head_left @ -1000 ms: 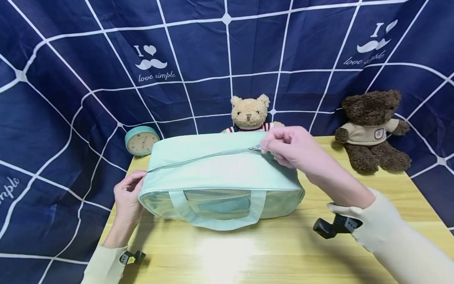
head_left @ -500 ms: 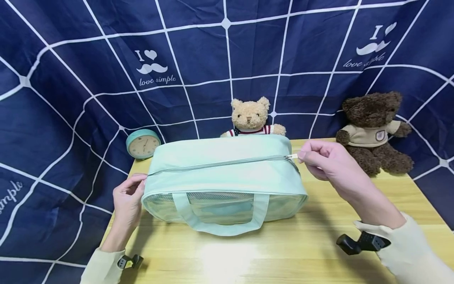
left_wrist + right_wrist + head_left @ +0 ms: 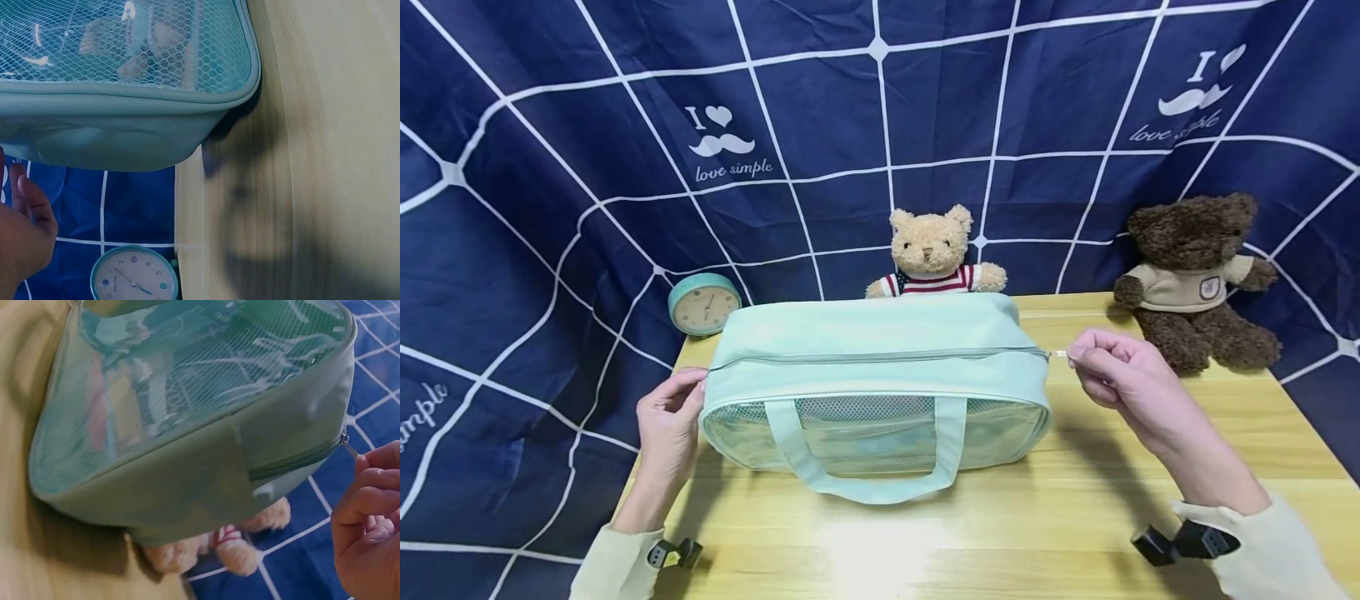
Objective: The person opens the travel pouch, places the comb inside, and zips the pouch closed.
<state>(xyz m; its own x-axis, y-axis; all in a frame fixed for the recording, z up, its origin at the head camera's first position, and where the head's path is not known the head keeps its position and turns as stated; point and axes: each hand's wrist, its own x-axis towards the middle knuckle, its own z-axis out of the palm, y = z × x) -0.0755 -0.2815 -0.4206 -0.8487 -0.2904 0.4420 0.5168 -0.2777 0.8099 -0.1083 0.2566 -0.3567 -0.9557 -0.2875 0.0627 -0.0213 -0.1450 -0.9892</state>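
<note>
A mint-green zippered bag (image 3: 872,333) stands on the wooden table, with a clear, mesh-backed front and a fabric handle (image 3: 868,487) hanging over it. The zipper (image 3: 880,357) runs as a closed line across the top up to the slider at the right corner. My right hand (image 3: 1127,379) pinches the metal zipper pull (image 3: 352,450) between thumb and curled forefinger, just off that corner. At the bag's other end, my left hand (image 3: 668,425) pinches the fabric by the zipper's left end. Only part of this hand shows in the left wrist view, its fingertips cut off. Blurred items show through the mesh.
Behind the bag sits a cream teddy bear (image 3: 929,250) in a striped top. A dark brown bear (image 3: 1195,283) sits at the back right, and a round teal clock (image 3: 703,305) stands at the back left. Navy gridded cloth (image 3: 820,108) hangs around the table (image 3: 1000,533).
My right hand has moved right and slightly toward me, drawing the zipper pull from the top right to the bag's right corner. The left hand keeps its hold on the left end.
</note>
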